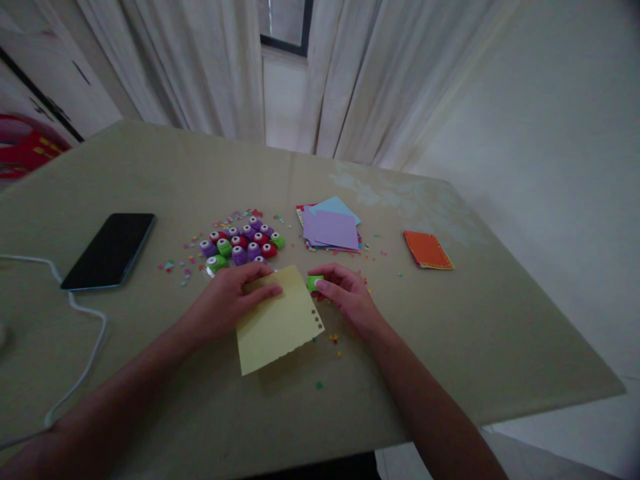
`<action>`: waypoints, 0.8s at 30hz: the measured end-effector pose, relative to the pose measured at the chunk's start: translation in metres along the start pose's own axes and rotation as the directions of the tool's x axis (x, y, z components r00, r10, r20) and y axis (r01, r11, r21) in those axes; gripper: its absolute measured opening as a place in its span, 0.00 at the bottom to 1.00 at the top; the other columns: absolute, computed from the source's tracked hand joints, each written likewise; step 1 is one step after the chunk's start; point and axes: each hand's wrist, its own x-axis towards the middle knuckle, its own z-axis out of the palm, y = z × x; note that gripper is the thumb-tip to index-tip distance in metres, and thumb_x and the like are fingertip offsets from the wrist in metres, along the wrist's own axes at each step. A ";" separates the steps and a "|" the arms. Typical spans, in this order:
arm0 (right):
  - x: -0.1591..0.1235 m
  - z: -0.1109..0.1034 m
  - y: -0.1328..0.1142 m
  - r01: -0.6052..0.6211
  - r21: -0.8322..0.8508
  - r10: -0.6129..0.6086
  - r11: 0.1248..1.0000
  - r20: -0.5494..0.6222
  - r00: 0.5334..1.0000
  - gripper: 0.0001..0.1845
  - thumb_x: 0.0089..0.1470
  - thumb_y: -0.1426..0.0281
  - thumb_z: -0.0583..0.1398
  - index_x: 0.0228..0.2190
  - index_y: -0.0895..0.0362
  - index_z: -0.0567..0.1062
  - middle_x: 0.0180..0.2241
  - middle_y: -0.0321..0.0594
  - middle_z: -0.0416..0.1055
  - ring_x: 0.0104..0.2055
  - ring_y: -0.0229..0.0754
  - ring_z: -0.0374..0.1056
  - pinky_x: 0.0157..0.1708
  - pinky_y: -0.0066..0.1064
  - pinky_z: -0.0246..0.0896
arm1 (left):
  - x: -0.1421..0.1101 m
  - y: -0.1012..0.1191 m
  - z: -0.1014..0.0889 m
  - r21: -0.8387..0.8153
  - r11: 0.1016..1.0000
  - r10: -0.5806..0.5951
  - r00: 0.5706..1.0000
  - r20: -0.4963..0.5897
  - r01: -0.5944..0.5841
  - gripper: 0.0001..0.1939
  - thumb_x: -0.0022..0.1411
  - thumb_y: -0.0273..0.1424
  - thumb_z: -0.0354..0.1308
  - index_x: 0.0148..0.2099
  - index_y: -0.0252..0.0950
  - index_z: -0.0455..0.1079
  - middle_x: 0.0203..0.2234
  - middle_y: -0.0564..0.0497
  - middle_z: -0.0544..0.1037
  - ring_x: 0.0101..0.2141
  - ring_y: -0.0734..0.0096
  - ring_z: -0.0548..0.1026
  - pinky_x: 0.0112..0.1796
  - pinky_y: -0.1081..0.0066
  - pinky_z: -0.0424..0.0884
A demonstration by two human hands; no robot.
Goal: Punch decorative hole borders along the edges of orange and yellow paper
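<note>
A sheet of pale yellow paper [275, 327] is held tilted above the table by my left hand [235, 293], thumb on top and fingers mostly behind it. Several small star-shaped holes run along its right edge. My right hand [350, 297] pinches a green craft punch [315, 283] at the paper's upper right edge; whether the edge is inside the punch's slot I cannot tell. Just beyond my left hand lies a cluster of purple, red and green craft punches [240, 241] with white round tops. Tiny coloured paper cutouts [334, 339] are scattered around.
Behind my right hand lies a stack of coloured paper [330, 228], lilac and light blue on top. Farther right is an orange stitched-edge square [429, 250]. A dark-screened tablet [113, 250] and a white cable [93, 347] lie at the left on the table [200, 173].
</note>
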 end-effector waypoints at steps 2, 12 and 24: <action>0.000 0.000 -0.001 -0.003 -0.018 0.003 1.000 -0.002 1.000 0.17 0.54 0.57 0.74 0.43 0.51 0.85 0.33 0.35 0.78 0.35 0.40 0.72 0.41 0.33 0.67 | 0.000 0.000 0.000 0.005 1.000 0.018 1.000 -0.008 -0.018 0.18 0.68 0.49 0.61 0.42 0.39 0.78 0.30 0.54 0.80 0.29 0.66 0.74 0.31 0.71 0.66; 0.000 0.002 -0.005 0.009 -0.074 -0.007 0.997 0.018 1.000 0.18 0.53 0.55 0.74 0.42 0.51 0.85 0.33 0.36 0.77 0.35 0.40 0.72 0.41 0.34 0.68 | 0.000 0.002 -0.001 0.027 0.999 0.026 1.000 -0.008 -0.026 0.18 0.69 0.48 0.60 0.42 0.39 0.78 0.31 0.53 0.81 0.30 0.66 0.75 0.33 0.70 0.68; -0.002 0.001 -0.008 0.017 -0.097 -0.015 0.995 0.017 1.000 0.18 0.53 0.55 0.74 0.43 0.51 0.85 0.35 0.37 0.78 0.36 0.41 0.73 0.42 0.36 0.69 | 0.000 0.002 0.000 0.055 0.998 0.038 0.999 -0.014 -0.037 0.18 0.69 0.49 0.59 0.43 0.39 0.78 0.32 0.53 0.82 0.30 0.65 0.76 0.33 0.69 0.68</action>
